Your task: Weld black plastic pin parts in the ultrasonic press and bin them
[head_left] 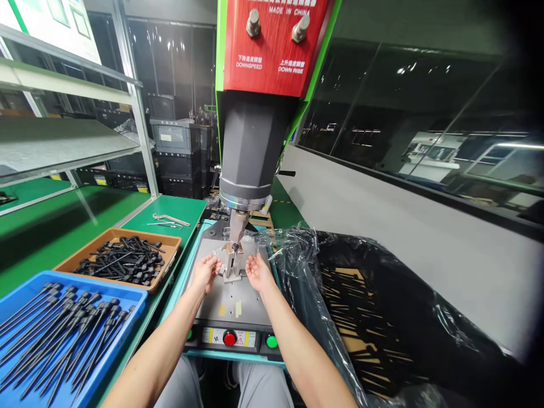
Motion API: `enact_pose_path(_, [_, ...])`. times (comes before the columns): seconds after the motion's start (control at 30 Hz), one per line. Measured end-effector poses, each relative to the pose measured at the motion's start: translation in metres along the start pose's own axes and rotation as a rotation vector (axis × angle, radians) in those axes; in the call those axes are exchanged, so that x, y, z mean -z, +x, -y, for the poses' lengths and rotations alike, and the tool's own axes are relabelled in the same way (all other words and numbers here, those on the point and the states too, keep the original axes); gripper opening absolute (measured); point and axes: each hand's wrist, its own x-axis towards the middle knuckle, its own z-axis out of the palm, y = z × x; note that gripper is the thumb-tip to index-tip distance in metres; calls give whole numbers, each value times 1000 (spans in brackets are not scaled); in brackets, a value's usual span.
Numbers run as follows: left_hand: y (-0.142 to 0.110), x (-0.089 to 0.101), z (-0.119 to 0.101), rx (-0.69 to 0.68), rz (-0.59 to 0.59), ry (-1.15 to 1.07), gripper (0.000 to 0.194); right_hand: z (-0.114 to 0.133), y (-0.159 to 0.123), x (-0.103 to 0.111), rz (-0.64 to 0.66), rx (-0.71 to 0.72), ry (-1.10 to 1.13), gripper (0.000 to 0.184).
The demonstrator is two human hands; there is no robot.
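We're seeing the black part (235, 247) standing in the metal holder (230, 265), nr the plate's (212, 309) far edge, the machine tip (238, 226) hanging above. Our L hand (206, 273) & R hand (258, 273) are hovering either side, fingers loosely curled, apart. On the tabletop (191, 207), the brown tray (172, 245) is sitting by the R edge, the wrench (172, 219) lying nr the far edge.

Silvery fixture (237, 265), red panel (272, 71), blue tray (96, 284), black rods (79, 317)

The metal plate (253, 309) leaves room before the fixture (230, 264); the horn (237, 228) blocks above.
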Motion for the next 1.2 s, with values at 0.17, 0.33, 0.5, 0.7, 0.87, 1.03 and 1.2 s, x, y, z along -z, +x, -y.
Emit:
enact_pose_path(0.17, [-5,14,-5,-34,-86,107,14,-3,-11,12,-58,24,-123,26])
enact_pose_path(0.33, [-41,78,-5,-228,-189,315,48,-11,-54,84,-123,227,-336,36])
enact_pose_path(0.5, [-74,168,29,-561,-125,1086,64,-43,-86,189,-182,776,-1241,54])
enact_pose_path(0.7, [-79,204,53,-481,45,1187,70,-71,-88,235,-85,626,-1441,69])
enact_pose_path(0.87, [-73,208,47,-462,107,1201,71,-69,-87,238,-49,542,-1434,71])
enact_pose_path(1.03, [-75,210,50,-459,89,1207,72,-69,-91,236,-65,551,-1402,72])
enact_pose_path(1.2, [-78,211,54,-455,121,1195,76,-68,-93,235,-45,499,-1357,76])
